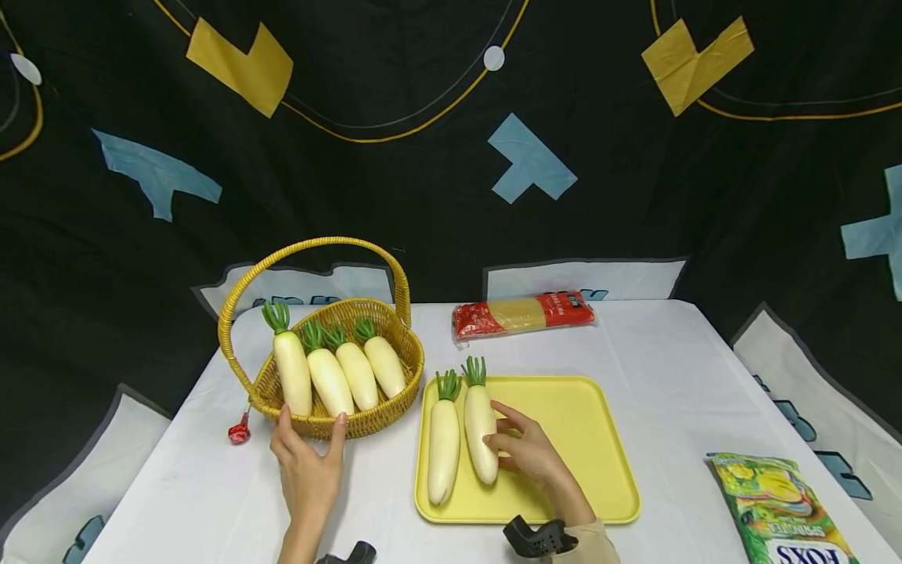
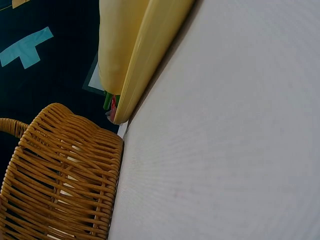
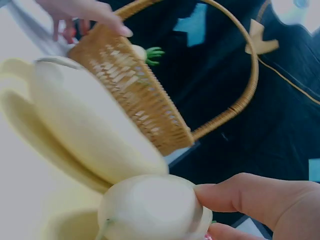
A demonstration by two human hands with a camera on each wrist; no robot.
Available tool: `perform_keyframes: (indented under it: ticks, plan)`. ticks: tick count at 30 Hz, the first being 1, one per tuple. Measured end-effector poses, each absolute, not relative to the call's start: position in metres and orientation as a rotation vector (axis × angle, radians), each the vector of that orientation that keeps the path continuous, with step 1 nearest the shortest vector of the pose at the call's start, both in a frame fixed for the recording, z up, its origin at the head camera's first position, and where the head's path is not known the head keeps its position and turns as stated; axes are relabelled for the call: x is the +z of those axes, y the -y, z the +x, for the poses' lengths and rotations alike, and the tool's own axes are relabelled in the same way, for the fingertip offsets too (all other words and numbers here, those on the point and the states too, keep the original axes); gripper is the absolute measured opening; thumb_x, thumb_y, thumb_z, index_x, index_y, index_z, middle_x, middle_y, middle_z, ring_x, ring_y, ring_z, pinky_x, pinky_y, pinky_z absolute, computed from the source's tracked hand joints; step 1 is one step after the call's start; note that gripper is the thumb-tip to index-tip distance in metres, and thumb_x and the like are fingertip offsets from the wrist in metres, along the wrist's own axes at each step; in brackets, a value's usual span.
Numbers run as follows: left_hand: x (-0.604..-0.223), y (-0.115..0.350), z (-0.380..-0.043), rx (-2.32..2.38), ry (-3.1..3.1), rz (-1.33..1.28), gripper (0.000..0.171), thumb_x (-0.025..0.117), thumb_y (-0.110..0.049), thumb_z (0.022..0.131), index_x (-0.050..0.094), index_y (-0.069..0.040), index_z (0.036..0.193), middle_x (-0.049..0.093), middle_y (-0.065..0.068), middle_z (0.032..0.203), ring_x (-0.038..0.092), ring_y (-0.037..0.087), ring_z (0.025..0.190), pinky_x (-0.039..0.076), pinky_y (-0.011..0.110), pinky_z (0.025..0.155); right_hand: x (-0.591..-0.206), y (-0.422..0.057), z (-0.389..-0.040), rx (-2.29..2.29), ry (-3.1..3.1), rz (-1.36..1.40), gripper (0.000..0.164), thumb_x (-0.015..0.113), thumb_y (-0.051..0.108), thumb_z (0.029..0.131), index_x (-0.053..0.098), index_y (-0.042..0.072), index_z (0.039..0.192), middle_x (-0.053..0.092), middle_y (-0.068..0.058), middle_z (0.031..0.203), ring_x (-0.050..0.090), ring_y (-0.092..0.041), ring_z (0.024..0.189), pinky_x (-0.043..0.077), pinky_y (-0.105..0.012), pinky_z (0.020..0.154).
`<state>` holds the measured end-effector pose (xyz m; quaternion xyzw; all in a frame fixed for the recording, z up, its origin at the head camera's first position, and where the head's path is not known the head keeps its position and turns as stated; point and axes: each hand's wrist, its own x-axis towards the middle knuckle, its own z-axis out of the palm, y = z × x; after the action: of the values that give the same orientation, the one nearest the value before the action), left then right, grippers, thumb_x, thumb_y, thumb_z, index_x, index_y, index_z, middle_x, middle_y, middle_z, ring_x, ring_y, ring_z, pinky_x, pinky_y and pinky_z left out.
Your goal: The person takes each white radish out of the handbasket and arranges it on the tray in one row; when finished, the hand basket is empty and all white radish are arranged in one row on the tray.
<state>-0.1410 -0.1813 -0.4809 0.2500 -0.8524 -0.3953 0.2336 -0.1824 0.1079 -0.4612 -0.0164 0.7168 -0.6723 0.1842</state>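
Observation:
A white radish with a green top (image 1: pixel 481 431) is in my right hand (image 1: pixel 532 450), gripped between thumb and fingers over the yellow tray (image 1: pixel 564 501). In the right wrist view the thumb (image 3: pixel 240 195) presses one side of this radish (image 3: pixel 150 207). Beside it on the tray lies a second radish (image 1: pixel 443 450). My left hand (image 1: pixel 310 470) touches the near rim of a wicker basket (image 1: pixel 369 423), thumb and fingers spread apart along it. Several radishes (image 1: pixel 329 381) lean inside that basket, green tops toward the back. The left wrist view shows the basket's woven side (image 2: pixel 60 175) but no fingers.
A red bag of noodles (image 1: pixel 524 313) lies behind the tray. A green and yellow packet (image 1: pixel 782 509) sits at the front right of the white table. Left of the basket is a red-wrapped lollipop (image 1: pixel 239 431). The basket's tall handle (image 1: pixel 338 240) arches above it.

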Motion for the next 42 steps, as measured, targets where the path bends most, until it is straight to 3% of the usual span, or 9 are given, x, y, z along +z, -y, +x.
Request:
perform_keyframes:
  ticks: [14,24,32,42]
  plan:
    - [-0.481,0.181,-0.141,-1.089,2.33,0.676,0.092,0.057,-0.054,0.081,0.004,-0.015,0.146,0.016,0.03,0.141,0.037,0.057,0.108,0.036,0.063,0.078,-0.46,-0.098,-0.163,-1.699,-2.203,-0.151,0.068,0.066,0.014,0.077,0.037,0.008,0.138,0.047,-0.022,0.114,0.053,-0.015,0.074,0.051,-0.03,0.06]
    - [-0.48,0.181,-0.141,-1.082,2.334,0.681,0.092,0.057,-0.054,0.081,0.005,-0.014,0.146,0.016,0.031,0.141,0.037,0.057,0.109,0.036,0.063,0.079,-0.455,-0.097,-0.169,-1.559,-2.399,-0.12,0.06,0.068,0.03,0.079,0.047,0.009,0.13,0.053,-0.019,0.117,0.054,-0.022,0.092,0.046,-0.03,0.068]
    - [-0.481,0.181,-0.14,-1.075,2.33,0.678,0.091,0.057,-0.053,0.081,0.005,-0.015,0.145,0.017,0.03,0.14,0.038,0.057,0.108,0.036,0.062,0.078,-0.449,-0.094,-0.184,-1.663,-2.368,-0.101,0.063,0.067,0.024,0.08,0.041,0.007,0.135,0.048,-0.023,0.121,0.055,-0.026,0.099,0.052,-0.032,0.068]
    - [-0.482,0.181,-0.14,-1.077,2.333,0.679,0.091,0.058,-0.053,0.081,0.005,-0.015,0.145,0.017,0.03,0.14,0.038,0.056,0.108,0.036,0.062,0.079,-0.412,-0.075,-0.219,-1.785,-2.376,-0.181,0.061,0.064,0.015,0.082,0.038,0.015,0.138,0.049,-0.024,0.12,0.058,-0.024,0.092,0.054,-0.036,0.072]
